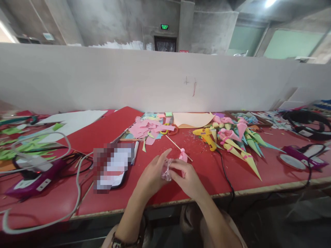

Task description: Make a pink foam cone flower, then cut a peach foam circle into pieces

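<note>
While the left hand point(153, 175) and the right hand point(187, 178) come together over the near part of the red table point(160, 197), their fingers close on a crinkled clear wrapper point(167, 171) between them. Just beyond lies a pink figure point(183, 155) beside a thin stick point(173, 143). The tabletop is red with a raw, chipped front edge, strewn with pink paper scraps point(148, 129), a yellow glue gun point(207, 137) and, to its right, a heap of pastel paper cones point(249, 162). A phone point(113, 167) lies left of the hands. A pale partition point(116, 81) runs behind; past it stand bare grey walls point(119, 22), a dark doorway point(165, 44) and a lit green exit sign point(164, 27).
</note>
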